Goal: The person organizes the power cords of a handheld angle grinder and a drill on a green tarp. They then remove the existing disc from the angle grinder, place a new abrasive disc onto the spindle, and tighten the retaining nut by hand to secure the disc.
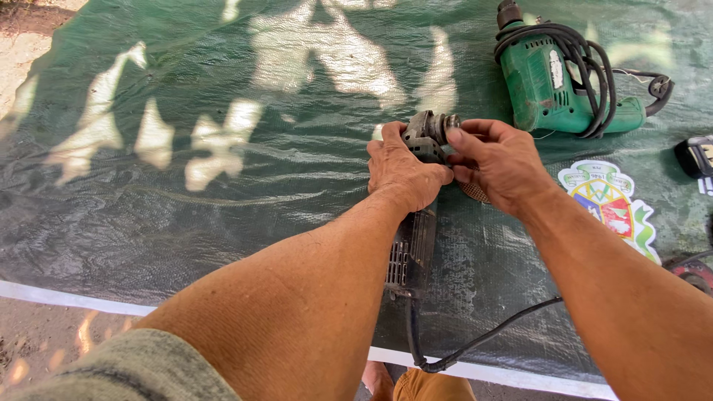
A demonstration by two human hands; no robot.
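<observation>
Grinder (413,245) sits in the middle of the scene, lying on the green tarp (186,186), body running from near to far with its head at the far end. We see a dark, worn housing with vent slots near the tail, and a black cord (475,343) leaving the near end and curling off to the right over the tarp's white edge.

Left hand (401,172) is closed over the top of the grinder just behind the head, fingers wrapped round the housing. Right hand (499,163) comes in from the right, thumb and fingertips pinched on the metal spindle part at the head. We can't tell exactly what small part the fingers hold there. A brownish mesh-textured disc edge (475,193) shows under the right palm, touching the tarp; most of it is hidden.

Far right, well apart from the hands, we see a green drill (542,85) lying on the tarp with its black cable (587,59) looped around the body. Right of the hands, near the right forearm, a colourful crest is printed on the tarp (609,204). At the right edge there's a black-and-white object (697,157), cut off by the frame, and lower down a dark round item with red (691,271), also cut off.

Patches of sunlight fall across the far left of the tarp. Bare ground shows beyond its near and far left edges.
</observation>
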